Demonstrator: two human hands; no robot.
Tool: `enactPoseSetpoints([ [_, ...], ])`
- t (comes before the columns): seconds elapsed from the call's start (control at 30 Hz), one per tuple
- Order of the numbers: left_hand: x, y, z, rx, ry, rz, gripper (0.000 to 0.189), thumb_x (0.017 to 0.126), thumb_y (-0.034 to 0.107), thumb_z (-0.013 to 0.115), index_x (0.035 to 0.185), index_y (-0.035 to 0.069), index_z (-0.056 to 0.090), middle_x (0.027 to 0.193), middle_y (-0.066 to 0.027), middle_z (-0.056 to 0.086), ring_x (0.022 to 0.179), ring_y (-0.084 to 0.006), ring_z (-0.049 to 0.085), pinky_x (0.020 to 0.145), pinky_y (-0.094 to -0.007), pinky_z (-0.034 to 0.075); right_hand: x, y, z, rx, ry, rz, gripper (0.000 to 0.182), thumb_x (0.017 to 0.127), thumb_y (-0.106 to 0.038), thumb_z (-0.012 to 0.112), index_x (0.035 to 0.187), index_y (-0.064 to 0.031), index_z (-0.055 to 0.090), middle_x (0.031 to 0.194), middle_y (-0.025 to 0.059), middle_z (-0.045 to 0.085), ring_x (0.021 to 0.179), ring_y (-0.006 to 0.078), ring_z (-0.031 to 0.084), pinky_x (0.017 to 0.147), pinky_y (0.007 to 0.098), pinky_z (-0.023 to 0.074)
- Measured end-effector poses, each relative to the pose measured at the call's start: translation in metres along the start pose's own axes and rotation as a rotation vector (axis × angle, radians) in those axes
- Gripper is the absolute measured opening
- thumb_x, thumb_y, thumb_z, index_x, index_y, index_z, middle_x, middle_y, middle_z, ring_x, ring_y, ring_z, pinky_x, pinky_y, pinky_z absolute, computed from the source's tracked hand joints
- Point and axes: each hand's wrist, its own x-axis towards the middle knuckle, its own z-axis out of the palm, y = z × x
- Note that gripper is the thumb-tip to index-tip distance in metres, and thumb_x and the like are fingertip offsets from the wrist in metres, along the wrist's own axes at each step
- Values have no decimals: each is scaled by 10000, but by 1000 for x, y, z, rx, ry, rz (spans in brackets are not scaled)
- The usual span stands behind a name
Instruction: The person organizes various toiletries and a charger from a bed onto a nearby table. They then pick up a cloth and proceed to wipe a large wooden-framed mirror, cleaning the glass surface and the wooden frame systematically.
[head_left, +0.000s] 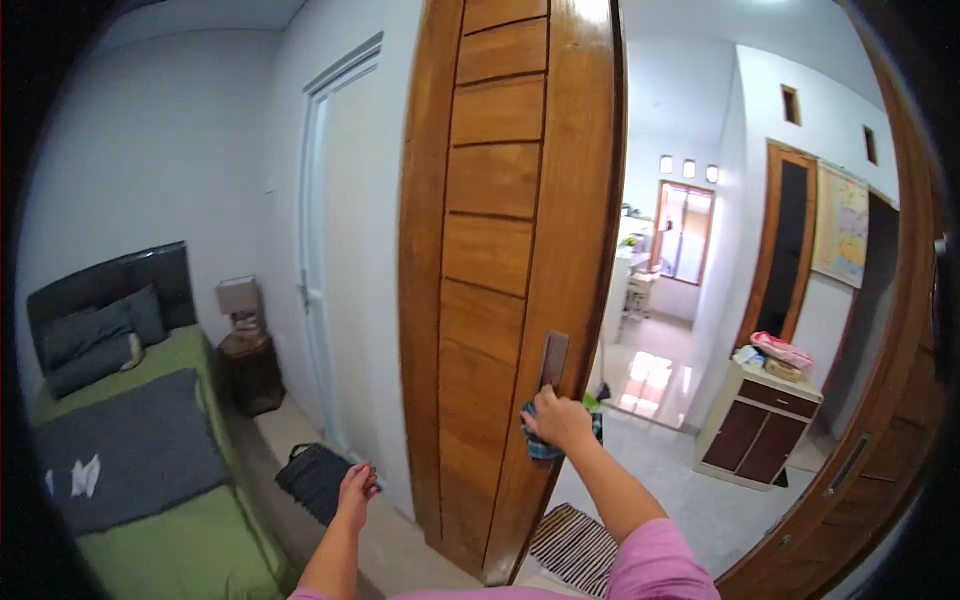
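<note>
My right hand (562, 421) grips a bunched blue-and-black checked cloth (541, 444) and presses it against the edge stile of a varnished wooden door (487, 247). The hand sits just below the door's recessed metal pull plate (553, 358). To the left, my left hand (358, 491) hangs low with its fingers curled in, and I see nothing held in it. Beyond that hand, a dark shaggy mat (311, 480) lies on the floor, apart from it.
A bed (165, 517) with a green sheet is on the left, beside a nightstand (251, 371) bearing a lamp (238, 296). Through the doorway lie a striped mat (574, 551) and a small cabinet (757, 424). Another wooden door panel (847, 487) stands at the right.
</note>
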Motion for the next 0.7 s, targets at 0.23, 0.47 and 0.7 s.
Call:
enactPoseSetpoints([
  [0.23,114,34,116,135,-231,76,649,801,289,558,1330,97,235,1381,-125,191,1264,-250,201,1021,-364,173,-20,12,-11,-60,-83,84,382,791,-427,485,798,-54,563,893,121,546,487,231,580,448,329,484],
  [0.47,172,-2,168,735,-150,239,865,775,336,605,1361,129,4,1407,-119,29,1289,-293,69,1027,-432,167,-47,31,-45,-115,-143,173,399,791,-443,483,765,-50,547,772,104,505,511,250,579,451,350,479],
  [0.7,165,-21,204,530,-361,278,985,649,247,737,1346,83,60,1335,-173,201,1235,-311,223,1008,-405,231,-76,49,-65,-199,-158,260,413,772,-459,505,718,-51,541,745,101,500,532,264,573,453,358,473],
])
